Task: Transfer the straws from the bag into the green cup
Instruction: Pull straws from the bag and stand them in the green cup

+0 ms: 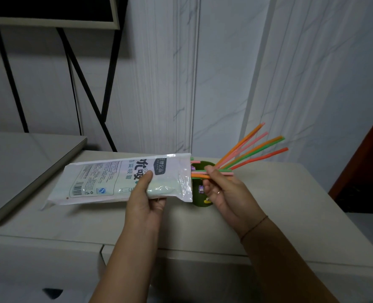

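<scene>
The left hand [146, 200] grips the white printed straw bag [115, 182] near its open right end, thumb curled over the top face and the other fingers underneath. The bag lies almost level over the beige cabinet top [279, 204]. Whether its sealed left end touches the surface cannot be told.

At the bag's mouth the right hand [227, 193] pinches a small bundle of straws [199, 173], green, pink and orange, between thumb and fingertips. Their left ends are just at the mouth. The other fingers are loosely curled. A thin red bracelet [254, 228] sits on that wrist.

The green cup [199, 203] stands on the cabinet top directly behind the bag's mouth and the right hand. The fanned straws [255, 147] already in it lean up and to the right, toward the marbled wall [225, 84].

Bare cabinet surface stretches right of the cup to the far edge, and forward to the front edge above the drawers. On the left a grey panel [28, 162] lies close beside the bag's sealed end, with black stand legs [87, 90] behind it.

Most of the cup is covered by the bag and the fingers; only part of its rim and lower wall show. Small purple and yellow figures on it are too small to make out. How many straws remain inside the bag is hidden by the printing.
</scene>
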A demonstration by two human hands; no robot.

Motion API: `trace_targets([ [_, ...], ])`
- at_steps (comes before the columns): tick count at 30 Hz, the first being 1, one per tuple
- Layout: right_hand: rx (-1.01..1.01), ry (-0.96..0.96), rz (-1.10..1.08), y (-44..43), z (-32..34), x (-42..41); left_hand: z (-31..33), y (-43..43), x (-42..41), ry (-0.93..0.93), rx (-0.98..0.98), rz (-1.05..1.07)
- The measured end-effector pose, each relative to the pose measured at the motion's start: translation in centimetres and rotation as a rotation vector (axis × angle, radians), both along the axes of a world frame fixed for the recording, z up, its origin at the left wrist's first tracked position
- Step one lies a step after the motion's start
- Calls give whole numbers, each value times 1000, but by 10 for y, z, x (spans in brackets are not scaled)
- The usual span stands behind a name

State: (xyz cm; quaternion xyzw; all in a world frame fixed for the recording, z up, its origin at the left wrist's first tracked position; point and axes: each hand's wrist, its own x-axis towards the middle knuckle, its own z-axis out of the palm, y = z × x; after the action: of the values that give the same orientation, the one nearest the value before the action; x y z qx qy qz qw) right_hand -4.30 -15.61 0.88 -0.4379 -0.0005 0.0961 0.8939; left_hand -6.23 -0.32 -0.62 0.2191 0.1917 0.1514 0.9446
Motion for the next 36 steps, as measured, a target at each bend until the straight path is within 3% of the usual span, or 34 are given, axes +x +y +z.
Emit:
trace_targets([
  [11,24,5,-132,-31,10,9,-1,17,2,-8,-22,41],
  [15,115,16,-74,-19,6,6,-1,8,2,-5,-32,25],
  [21,53,-52,22,14,0,-2,1,-10,0,-9,-17,-6],
  [36,-95,-11,-317,-57,7,16,-1,24,1,15,-37,72],
])
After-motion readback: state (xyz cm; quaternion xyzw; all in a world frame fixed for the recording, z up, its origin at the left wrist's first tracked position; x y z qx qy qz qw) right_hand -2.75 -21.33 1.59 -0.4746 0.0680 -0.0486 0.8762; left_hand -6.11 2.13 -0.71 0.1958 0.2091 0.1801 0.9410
